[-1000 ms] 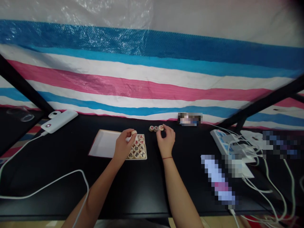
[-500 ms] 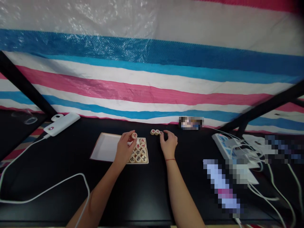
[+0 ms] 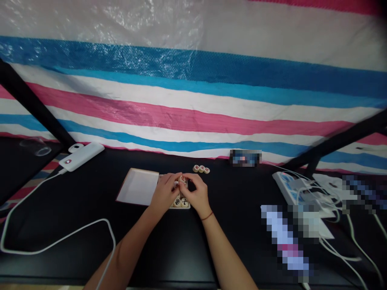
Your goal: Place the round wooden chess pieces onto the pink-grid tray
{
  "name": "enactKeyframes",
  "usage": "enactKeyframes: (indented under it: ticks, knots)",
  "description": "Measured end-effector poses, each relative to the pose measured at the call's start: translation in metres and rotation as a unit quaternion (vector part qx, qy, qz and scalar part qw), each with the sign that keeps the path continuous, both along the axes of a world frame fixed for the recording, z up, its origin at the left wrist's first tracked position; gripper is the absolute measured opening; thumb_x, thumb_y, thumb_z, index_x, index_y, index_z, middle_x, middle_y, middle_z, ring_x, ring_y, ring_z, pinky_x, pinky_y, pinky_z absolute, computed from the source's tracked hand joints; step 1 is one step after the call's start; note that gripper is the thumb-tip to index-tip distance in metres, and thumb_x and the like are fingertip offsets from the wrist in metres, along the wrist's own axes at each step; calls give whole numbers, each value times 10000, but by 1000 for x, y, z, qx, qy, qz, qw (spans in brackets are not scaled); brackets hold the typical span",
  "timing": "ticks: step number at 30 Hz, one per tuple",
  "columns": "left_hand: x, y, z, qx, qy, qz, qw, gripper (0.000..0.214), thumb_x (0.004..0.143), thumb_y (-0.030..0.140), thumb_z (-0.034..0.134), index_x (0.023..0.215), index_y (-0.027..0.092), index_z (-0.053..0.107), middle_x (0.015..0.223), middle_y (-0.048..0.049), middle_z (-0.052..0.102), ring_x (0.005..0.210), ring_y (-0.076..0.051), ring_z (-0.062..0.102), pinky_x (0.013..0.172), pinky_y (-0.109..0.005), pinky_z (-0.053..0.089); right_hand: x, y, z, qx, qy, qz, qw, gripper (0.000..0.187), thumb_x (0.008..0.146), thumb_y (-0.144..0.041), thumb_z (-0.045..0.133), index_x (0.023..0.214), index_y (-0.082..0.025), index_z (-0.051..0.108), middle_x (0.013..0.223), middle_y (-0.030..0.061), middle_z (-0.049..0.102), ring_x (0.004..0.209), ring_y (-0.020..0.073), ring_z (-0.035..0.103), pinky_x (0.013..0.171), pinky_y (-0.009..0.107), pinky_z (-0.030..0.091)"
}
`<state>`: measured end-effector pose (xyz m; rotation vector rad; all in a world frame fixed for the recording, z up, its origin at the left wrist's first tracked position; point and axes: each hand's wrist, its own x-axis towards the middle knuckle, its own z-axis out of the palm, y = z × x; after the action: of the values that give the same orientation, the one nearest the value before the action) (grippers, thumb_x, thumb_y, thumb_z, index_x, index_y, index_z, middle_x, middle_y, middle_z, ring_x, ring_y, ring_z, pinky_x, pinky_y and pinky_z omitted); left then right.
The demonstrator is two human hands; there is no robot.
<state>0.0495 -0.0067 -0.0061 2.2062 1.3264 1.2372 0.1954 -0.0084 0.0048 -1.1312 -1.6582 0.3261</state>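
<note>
left hand (image 3: 165, 193): curling closed, fingertips meeting those of the right hand (image 3: 198, 194) above the tray, both pinching around a round wooden xiangqi piece (image 3: 182, 179) bearing a red character; which hand carrying its weight, not telling. red string bracelet (image 3: 207, 216) circling the right wrist.

beneath the hands: shallow wooden tray (image 3: 188, 207) holding further xiangqi pieces (image 3: 181, 202), partly hidden by the hands, black characters showing. touching the tray on its left: white-lined box lid (image 3: 138, 187) lying flat.

beyond the hands, near the tray: three xiangqi pieces (image 3: 201, 169) sitting in a touching row on a black table (image 3: 169, 249).

further out: white power bank (image 3: 81, 156) trailing a white cable (image 3: 54, 237) across the table; white power strip (image 3: 287, 186) crowded with cables on the right; striped blue, pink and white tarpaulin (image 3: 193, 104) hanging behind.
</note>
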Motion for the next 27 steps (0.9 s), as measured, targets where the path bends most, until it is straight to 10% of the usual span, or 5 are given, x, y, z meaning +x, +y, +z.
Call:
enactKeyframes:
  ticks: [8,27]
  knots:
    - [-5,1,9,2,15,24,1000,354,896,206,500,1250,217,520,930,-48,655,906,-212,609,868,-375,471,79,34,-33,-41,1,-301,953,352,846,-411,536,1008,-137,686,968,132,696,915,250,605,838,395,477]
    - [-9,5,6,-27,29,28,999,326,890,204,480,1207,210,554,850,-33,670,830,-197,613,841,-365,465,89,44,-50,-124,-125,-243,954,302,844,-389,509,1040,-203,642,1036,91,686,1004,264,551,875,399,403]
